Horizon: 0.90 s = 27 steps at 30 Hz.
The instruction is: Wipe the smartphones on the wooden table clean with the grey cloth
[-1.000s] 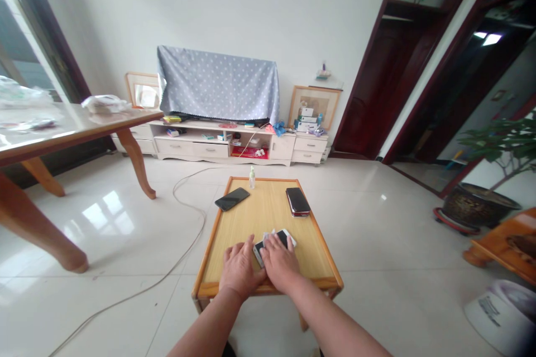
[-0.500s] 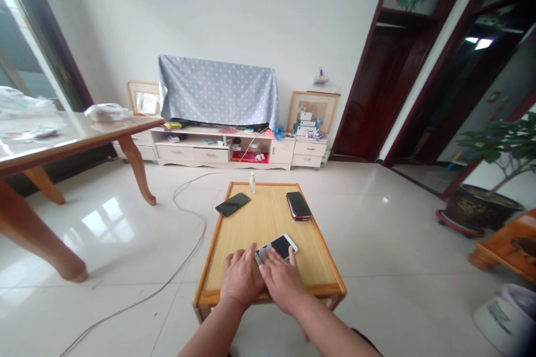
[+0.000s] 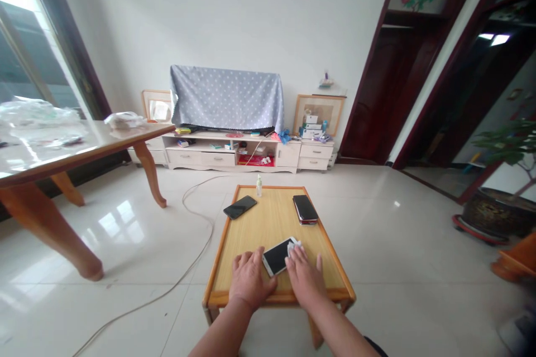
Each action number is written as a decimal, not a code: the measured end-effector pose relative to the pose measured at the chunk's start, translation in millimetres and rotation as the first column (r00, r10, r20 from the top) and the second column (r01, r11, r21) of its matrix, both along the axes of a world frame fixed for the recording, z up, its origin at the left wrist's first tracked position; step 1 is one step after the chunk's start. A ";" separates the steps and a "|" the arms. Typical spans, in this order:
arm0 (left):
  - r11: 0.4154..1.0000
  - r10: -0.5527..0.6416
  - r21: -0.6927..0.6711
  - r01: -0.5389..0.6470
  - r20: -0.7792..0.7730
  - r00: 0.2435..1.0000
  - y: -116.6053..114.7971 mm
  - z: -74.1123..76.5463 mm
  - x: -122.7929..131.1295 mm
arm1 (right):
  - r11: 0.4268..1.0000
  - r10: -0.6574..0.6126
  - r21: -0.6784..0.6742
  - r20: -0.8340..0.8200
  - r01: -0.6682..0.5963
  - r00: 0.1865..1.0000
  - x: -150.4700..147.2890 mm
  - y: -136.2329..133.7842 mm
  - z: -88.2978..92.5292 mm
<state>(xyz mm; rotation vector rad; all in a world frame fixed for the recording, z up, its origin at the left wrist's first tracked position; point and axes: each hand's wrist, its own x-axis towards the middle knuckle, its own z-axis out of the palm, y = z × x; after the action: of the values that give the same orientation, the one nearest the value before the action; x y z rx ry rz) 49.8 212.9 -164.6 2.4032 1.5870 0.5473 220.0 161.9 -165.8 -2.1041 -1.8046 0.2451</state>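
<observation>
A white smartphone (image 3: 276,257) with a dark screen lies face up and slanted near the front of the small wooden table. My left hand (image 3: 250,279) braces its left end, index finger and thumb against the edge and corner. Under the fingertips of my right hand (image 3: 305,274) is a crumpled white tissue (image 3: 294,244), pressed on the phone's right end. Farther back are a black smartphone (image 3: 240,207) on the left, a stack of dark phones (image 3: 305,209) on the right, and a small clear spray bottle (image 3: 259,186) at the far edge.
The low table (image 3: 268,223) has a raised wooden rim. A larger table (image 3: 104,145) with plastic bags stands at left, and a cable (image 3: 196,256) runs over the floor. Beyond is a white TV cabinet (image 3: 201,159); a potted plant (image 3: 498,215) stands at right.
My right hand has slid the tissue across the phone from its left end to its right end. My hands have moved apart, exposing more screen. The view has shifted slightly.
</observation>
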 end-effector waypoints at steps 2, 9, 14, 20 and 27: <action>1.000 0.005 -0.013 -0.006 -0.008 1.000 -0.9 2.6 1.9 | 0.999 -0.040 -0.005 0.032 0.040 0.999 4.3 -0.9 -2.5; 1.000 -0.006 -0.026 0.005 -0.010 1.000 2.4 3.2 4.9 | 0.999 0.052 -0.012 0.055 -0.051 0.997 2.1 -22.5 -4.4; 1.000 -0.024 -0.004 0.024 -0.003 1.000 2.8 2.5 4.7 | 0.996 -0.074 -0.045 0.079 0.078 0.994 23.5 8.1 -0.4; 1.000 -0.012 0.008 0.012 -0.012 1.000 3.0 0.5 5.0 | 0.997 -0.031 -0.070 0.064 0.036 0.997 28.6 44.3 1.7; 1.000 -0.003 0.030 0.003 0.004 1.000 5.8 -7.1 4.4 | 0.998 0.004 -0.056 0.047 -0.002 0.999 23.0 26.4 -6.9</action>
<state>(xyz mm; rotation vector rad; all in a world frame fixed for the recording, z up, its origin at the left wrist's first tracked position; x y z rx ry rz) 54.1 218.7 -171.7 2.4244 1.5840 0.5781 243.1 188.3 -172.7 -2.1628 -1.8481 0.2512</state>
